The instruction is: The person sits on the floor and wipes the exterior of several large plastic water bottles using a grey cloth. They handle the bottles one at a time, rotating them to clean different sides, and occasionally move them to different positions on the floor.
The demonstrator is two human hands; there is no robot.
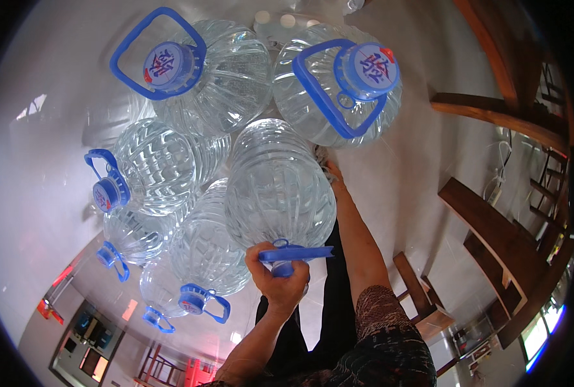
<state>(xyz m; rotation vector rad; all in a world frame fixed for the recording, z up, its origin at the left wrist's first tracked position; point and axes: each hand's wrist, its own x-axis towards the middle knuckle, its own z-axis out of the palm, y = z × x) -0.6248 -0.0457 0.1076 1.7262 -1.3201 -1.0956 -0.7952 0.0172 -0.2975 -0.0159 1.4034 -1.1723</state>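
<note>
A large clear water bottle (280, 184) with a blue cap and carrying handle (296, 253) leans with its neck toward me. My left hand (277, 280) is closed around its neck, just under the handle. Along the bottle's right side my right arm reaches down. Only part of my right hand (334, 173) shows near the base; its fingers are hidden behind the bottle. Two similar bottles stand beyond, a left one (226, 77) and a right one (287, 84), their blue handles raised or tilted outward.
Several more water bottles crowd the left side, among them one (158, 164) with its blue cap turned outward and another (213, 242) nearer me. Dark wooden furniture (493, 229) lines the right. A red plastic stool (200, 373) stands at the lower edge. The floor (48, 187) is pale and glossy.
</note>
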